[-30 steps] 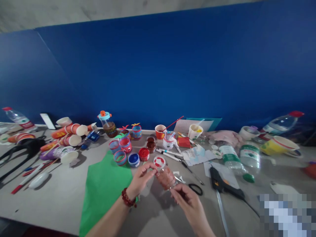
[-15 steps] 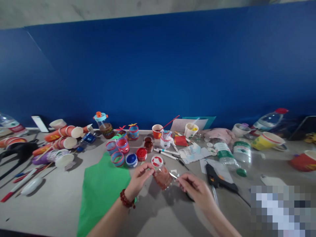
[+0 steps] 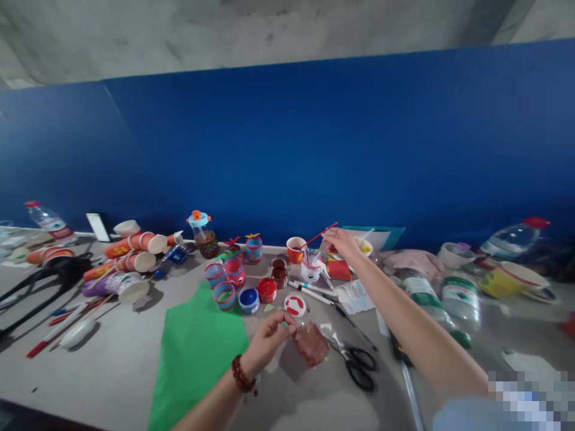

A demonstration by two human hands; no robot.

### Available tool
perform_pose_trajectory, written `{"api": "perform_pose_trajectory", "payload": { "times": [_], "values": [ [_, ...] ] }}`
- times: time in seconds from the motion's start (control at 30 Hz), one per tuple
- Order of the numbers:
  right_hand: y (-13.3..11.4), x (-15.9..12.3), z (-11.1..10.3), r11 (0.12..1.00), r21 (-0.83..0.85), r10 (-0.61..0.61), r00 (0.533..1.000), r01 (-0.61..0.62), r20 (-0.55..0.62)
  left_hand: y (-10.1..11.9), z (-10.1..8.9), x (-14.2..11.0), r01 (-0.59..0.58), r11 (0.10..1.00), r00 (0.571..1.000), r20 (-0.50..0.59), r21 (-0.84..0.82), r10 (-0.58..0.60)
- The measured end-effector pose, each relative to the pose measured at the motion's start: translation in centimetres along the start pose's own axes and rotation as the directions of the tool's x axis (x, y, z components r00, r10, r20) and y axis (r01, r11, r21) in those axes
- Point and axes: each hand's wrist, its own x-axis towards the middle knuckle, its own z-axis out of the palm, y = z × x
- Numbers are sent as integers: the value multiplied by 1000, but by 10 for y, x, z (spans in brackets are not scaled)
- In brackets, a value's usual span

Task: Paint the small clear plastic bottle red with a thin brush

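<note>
My left hand, with a beaded bracelet at the wrist, pinches the rim of a small clear plastic cup painted brown, tilted above the table. My right hand reaches to the back, its fingers closed at the upper end of a thin red stick. That stick leans in an orange paper cup of dark liquid; its lower end is hidden. Black-handled scissors lie right of the brown cup. Behind it are a white lid with red paint and jars of red, blue and brown paint.
Green paper lies to the left. Decorated rings, stacked paper cups and black-handled scissors stand or lie beyond it. Plastic bottles and a glue gun, partly under my right arm, are rightward. A blue panel rises behind.
My right hand has left the brown cup's side and reached forward to the red stick. The scissors now show fully on the table. My left hand keeps the brown cup.
</note>
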Motion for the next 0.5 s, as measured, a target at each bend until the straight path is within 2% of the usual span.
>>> {"api": "perform_pose_trajectory", "payload": {
  "times": [0.13, 0.27, 0.37, 0.5],
  "values": [
    [0, 17, 21, 1000, -5, -17, 998, 17, 54, -6, -1, 0, -27, 998, 999, -38, 63, 30],
    [4, 19, 23, 999, -33, -34, 996, 37, 88, -3, -2, -1, -63, 988, 995, -65, 144, 73],
    [9, 18, 18, 998, -46, -38, 995, 43, 92, 15, -5, -2, -148, 946, 981, -76, 288, 177],
    [17, 16, 11, 997, -37, -60, 996, 63, 70, 54, -12, -10, -285, 799, 924, -70, 529, 376]
  ]
}}
